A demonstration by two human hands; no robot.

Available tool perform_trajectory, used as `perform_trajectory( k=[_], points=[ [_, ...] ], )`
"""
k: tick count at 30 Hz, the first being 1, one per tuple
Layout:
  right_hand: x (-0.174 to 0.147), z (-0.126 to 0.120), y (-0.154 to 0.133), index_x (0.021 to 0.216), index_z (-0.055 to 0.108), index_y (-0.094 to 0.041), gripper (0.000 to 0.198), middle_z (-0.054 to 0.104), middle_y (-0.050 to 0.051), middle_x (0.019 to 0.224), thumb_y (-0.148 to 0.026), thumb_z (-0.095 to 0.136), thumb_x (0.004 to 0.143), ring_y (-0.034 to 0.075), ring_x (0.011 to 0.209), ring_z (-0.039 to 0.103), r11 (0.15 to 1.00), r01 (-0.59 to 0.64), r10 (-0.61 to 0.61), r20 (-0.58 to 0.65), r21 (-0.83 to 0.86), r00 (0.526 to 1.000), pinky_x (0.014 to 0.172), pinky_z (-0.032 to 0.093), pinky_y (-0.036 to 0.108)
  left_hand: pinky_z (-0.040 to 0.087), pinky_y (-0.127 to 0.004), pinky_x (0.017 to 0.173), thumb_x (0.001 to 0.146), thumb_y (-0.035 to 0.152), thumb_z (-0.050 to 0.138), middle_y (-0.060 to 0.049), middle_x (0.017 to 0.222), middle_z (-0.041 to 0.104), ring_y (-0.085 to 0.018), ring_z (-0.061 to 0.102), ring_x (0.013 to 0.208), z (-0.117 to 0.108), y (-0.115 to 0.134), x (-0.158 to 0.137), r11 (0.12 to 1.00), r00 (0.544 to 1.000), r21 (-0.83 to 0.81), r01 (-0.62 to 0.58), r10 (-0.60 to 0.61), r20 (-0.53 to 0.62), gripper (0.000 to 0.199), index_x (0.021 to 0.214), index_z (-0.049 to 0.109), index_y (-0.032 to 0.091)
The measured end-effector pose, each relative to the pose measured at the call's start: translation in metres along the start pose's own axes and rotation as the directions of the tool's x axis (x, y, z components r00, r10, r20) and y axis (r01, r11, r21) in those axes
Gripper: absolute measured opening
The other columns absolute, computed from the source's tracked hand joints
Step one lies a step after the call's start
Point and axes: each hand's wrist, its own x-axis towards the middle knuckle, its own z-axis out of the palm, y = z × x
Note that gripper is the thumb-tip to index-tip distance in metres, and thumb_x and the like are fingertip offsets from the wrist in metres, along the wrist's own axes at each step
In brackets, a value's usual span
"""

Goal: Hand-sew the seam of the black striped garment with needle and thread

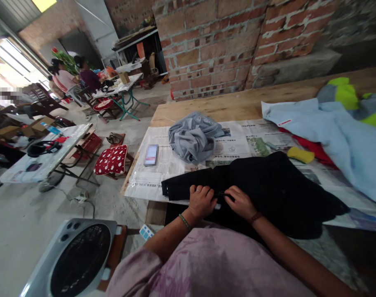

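Two hands, left hand [202,201] and right hand [240,202], pinch the black cloth [268,185] with closed fingers; the newspaper [163,165] print is too small to read.

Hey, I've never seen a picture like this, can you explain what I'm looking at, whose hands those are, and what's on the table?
This single picture comes from a camera worn on a person's head, looking down at their own hands; there is no machine. The left hand and right hand both pinch the near edge of a black garment lying on newspaper spread over a wooden table. Also on the table: a crumpled grey cloth, a phone, a light blue garment and a yellow sponge. A fan sits lower left. Other people sit far back on the left.
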Motion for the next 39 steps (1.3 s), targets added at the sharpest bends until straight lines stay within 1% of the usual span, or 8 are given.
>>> perform_trajectory(
  k=[5,10,15,17,20,24,29,39],
  points=[
    [0.001,-0.003,-0.001,0.078,0.056,-0.02,0.011,0.054,0.004,0.074,-0.019,0.047,0.083,0.015,0.072,0.053,0.999,0.0,0.0,0.007,0.038,1.0,0.067,0.045,0.028,0.028,-0.042,0.081,0.085,0.025,0.043,-0.007,0.088,0.061,-0.021,0.049,0.085,0.002,-0.001,0.005,1.0,0.999,-0.001,0.017,-0.017,0.051,0.019,0.088,0.061,0.021],
    [0.003,-0.006,-0.003,0.076,0.056,-0.02,0.011,0.054,0.004,0.073,-0.019,0.047,0.082,0.015,0.07,0.054,0.998,-0.007,0.009,-0.019,0.056,1.0,0.065,0.046,0.028,0.031,-0.042,0.082,0.079,0.02,0.051,-0.007,0.089,0.063,-0.022,0.052,0.088,-0.005,-0.021,0.008,0.993,0.986,-0.035,0.113,-0.107,0.131,0.018,0.093,0.063,0.022],
    [0.004,-0.005,-0.004,0.073,0.056,-0.02,0.009,0.055,0.003,0.073,-0.019,0.049,0.08,0.015,0.068,0.055,0.998,-0.001,0.004,-0.04,0.064,0.999,0.064,0.046,0.028,0.04,-0.03,0.082,0.077,0.022,0.058,-0.001,0.089,0.068,-0.015,0.059,0.086,-0.007,-0.053,0.006,0.899,0.955,-0.387,0.206,-0.098,0.281,0.016,0.089,0.067,0.023],
    [0.004,-0.005,-0.004,0.073,0.055,-0.02,0.009,0.055,0.003,0.073,-0.019,0.049,0.079,0.015,0.069,0.055,0.998,-0.003,0.005,-0.034,0.059,0.999,0.065,0.046,0.028,0.043,-0.025,0.079,0.075,0.025,0.061,-0.001,0.088,0.069,-0.013,0.06,0.082,-0.005,-0.06,0.005,0.823,0.952,-0.519,0.23,-0.08,0.296,0.015,0.088,0.068,0.021],
    [0.003,-0.005,-0.003,0.075,0.056,-0.019,0.008,0.055,0.004,0.074,-0.018,0.049,0.079,0.015,0.07,0.055,0.999,-0.003,0.005,-0.026,0.052,1.0,0.065,0.047,0.028,0.045,-0.02,0.074,0.074,0.031,0.063,-0.002,0.084,0.069,-0.012,0.062,0.078,-0.001,-0.062,0.006,0.757,0.949,-0.594,0.273,-0.109,0.296,0.016,0.083,0.07,0.019],
    [0.003,-0.005,-0.002,0.075,0.056,-0.02,0.009,0.055,0.003,0.074,-0.018,0.049,0.079,0.015,0.071,0.055,0.999,-0.01,0.011,-0.018,0.05,1.0,0.065,0.046,0.028,0.045,-0.019,0.074,0.077,0.036,0.058,0.001,0.082,0.069,-0.011,0.062,0.077,0.003,-0.06,0.006,0.729,0.933,-0.603,0.324,-0.141,0.331,0.02,0.081,0.071,0.021],
    [0.003,-0.003,-0.001,0.073,0.056,-0.02,0.009,0.054,0.003,0.073,-0.017,0.049,0.079,0.015,0.07,0.054,0.999,-0.002,0.003,-0.032,0.055,0.999,0.065,0.046,0.027,0.045,-0.018,0.075,0.073,0.029,0.058,0.003,0.087,0.068,-0.011,0.061,0.082,0.005,-0.059,0.006,0.676,0.881,-0.587,0.444,-0.21,0.425,0.018,0.085,0.07,0.023],
    [0.002,-0.003,-0.001,0.075,0.055,-0.02,0.008,0.054,0.003,0.074,-0.017,0.049,0.079,0.015,0.07,0.054,0.998,-0.003,0.004,-0.026,0.062,1.0,0.065,0.046,0.028,0.042,-0.018,0.066,0.075,0.041,0.053,0.005,0.07,0.065,-0.011,0.056,0.07,-0.001,-0.054,0.014,0.74,0.809,-0.448,0.502,-0.218,0.547,0.027,0.077,0.07,0.021]
  ],
)
